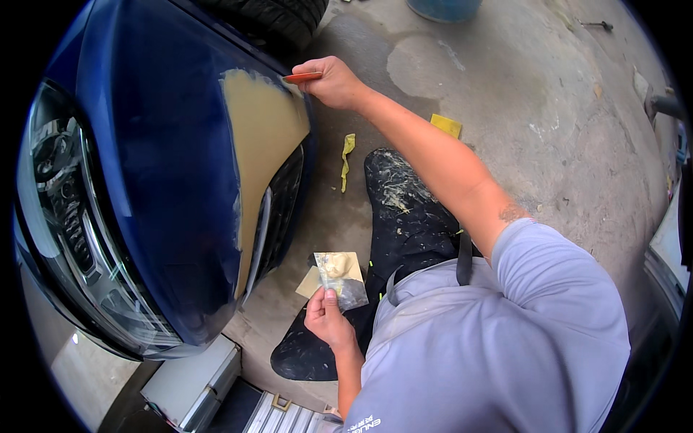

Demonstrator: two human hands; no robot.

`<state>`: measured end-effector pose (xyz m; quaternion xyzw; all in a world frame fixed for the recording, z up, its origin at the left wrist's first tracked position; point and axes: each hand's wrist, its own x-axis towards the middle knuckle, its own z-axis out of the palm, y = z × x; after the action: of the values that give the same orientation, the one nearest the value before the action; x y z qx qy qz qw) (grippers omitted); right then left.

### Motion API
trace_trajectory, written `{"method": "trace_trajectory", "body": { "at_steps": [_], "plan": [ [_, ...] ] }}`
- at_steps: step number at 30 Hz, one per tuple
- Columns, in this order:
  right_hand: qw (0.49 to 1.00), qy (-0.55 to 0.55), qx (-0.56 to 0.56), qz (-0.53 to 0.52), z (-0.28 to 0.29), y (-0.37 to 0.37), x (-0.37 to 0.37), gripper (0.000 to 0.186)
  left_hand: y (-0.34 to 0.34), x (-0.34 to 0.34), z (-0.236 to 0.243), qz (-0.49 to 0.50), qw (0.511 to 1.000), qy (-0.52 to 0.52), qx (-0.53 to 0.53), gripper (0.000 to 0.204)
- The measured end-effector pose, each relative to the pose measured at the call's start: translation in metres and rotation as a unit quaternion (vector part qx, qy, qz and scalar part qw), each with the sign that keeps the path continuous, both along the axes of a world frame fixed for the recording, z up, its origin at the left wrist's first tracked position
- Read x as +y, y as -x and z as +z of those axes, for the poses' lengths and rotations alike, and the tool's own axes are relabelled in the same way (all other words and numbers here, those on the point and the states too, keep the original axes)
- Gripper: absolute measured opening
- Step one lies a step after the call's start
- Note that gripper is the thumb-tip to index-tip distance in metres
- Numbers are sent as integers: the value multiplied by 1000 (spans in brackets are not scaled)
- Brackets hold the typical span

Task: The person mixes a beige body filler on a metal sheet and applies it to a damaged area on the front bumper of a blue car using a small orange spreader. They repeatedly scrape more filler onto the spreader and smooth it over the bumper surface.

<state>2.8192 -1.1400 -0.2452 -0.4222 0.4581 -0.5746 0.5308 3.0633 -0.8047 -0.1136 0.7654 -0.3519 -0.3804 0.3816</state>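
At the upper edge of a beige filler patch [261, 123] on a dark blue car bumper [162, 144], my right hand [333, 84] grips an orange-red putty spreader [302, 77]. The spreader's edge is at or very near the patch; contact is hard to make out. Lower down, my left hand [330, 317] pinches a putty mixing board [351, 292] between thumb and fingers. On it sits a lump of pale putty [336, 267]. Behind the board shows a cream-coloured flat piece [308, 283], whose support is hidden.
The headlight [79, 231] lies left, a tyre [271, 18] above. A crumpled yellow strip [347, 160] and a yellow square [446, 125] lie on the concrete floor [548, 86]. A blue bucket [444, 7] stands at the top. A pale box [191, 382] is below the bumper.
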Motion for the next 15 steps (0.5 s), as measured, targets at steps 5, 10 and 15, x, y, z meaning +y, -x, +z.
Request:
{"method": "trace_trajectory", "body": {
  "at_steps": [5, 10, 15],
  "plan": [
    [998, -31, -6, 47, -19, -12, 6, 22, -4, 11, -4, 6, 1000, -5, 0, 20],
    [996, -68, -37, 33, -30, -35, 57, 23, -2, 14, -9, 2, 1000, -22, 17, 21],
    [996, -40, -46, 59, -23, -36, 77, 21, 9, 2, 0, -14, 1000, -11, 19, 20]
  ]
}}
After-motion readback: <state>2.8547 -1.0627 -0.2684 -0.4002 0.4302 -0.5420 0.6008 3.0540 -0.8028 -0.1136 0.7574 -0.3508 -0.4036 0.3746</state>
